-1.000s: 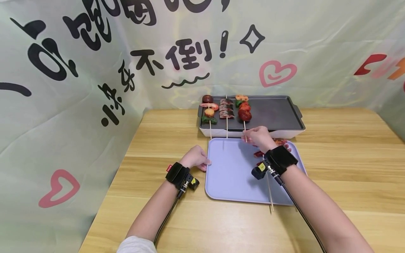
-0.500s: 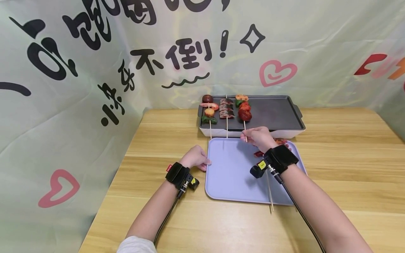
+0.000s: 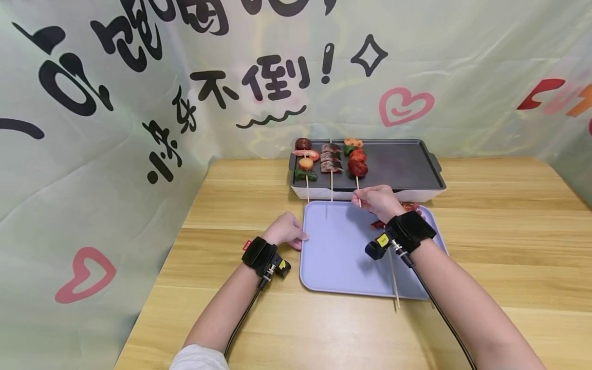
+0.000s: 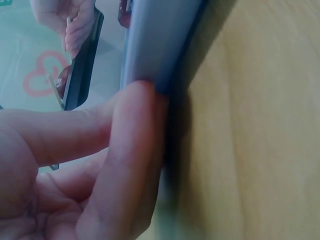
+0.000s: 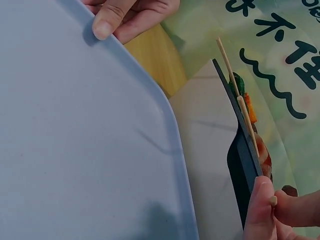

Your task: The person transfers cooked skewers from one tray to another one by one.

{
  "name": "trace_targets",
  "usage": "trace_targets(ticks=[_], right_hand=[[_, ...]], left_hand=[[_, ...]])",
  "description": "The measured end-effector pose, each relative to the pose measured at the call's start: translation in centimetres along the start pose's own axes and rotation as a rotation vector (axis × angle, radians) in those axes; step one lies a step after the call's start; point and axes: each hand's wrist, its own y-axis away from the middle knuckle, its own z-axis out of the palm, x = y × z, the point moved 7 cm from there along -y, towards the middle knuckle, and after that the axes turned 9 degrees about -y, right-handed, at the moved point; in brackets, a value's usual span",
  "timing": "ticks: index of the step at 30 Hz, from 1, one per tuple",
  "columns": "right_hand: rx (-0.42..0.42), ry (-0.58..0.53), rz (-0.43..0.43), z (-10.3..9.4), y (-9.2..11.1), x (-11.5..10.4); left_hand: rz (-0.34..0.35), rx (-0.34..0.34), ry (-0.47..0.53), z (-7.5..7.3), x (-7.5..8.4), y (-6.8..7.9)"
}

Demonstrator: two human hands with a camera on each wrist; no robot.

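My right hand [image 3: 379, 200] pinches the wooden stick of a mixed skewer [image 3: 357, 167] between thumb and fingers, at the front edge of the griddle [image 3: 398, 164]. That skewer's food lies on the dark plate; its stick sticks out over the front. My left hand [image 3: 285, 231] grips the left edge of the lavender tray [image 3: 342, 252]. In the right wrist view the left thumb [image 5: 103, 27] presses on the tray's rim. Red meat pieces [image 3: 409, 207] lie on the tray's right side, partly hidden by my right hand and wrist.
A fish skewer [image 3: 331, 158] and another mixed skewer with a shrimp [image 3: 306, 154] lie on the griddle's left part, sticks toward me. A bare stick end [image 3: 395, 288] juts over the tray's front edge. A printed cloth [image 3: 277, 123] hangs behind the wooden table [image 3: 231, 205].
My right wrist has turned slightly and the hand has shifted a touch left, with the skewer staying in place. The left hand and tray have not moved.
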Motion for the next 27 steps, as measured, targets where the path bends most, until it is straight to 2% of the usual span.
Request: trace_targets(ticks=[19, 27], right_hand=[[0.014, -0.060, -0.024, 0.39, 0.04, -0.32], [0.027, -0.019, -0.024, 0.16, 0.40, -0.83]], left_hand=[[0.009, -0.002, -0.002, 0.00, 0.03, 0.02], [0.013, 0.000, 0.000, -0.05, 0.05, 0.04]])
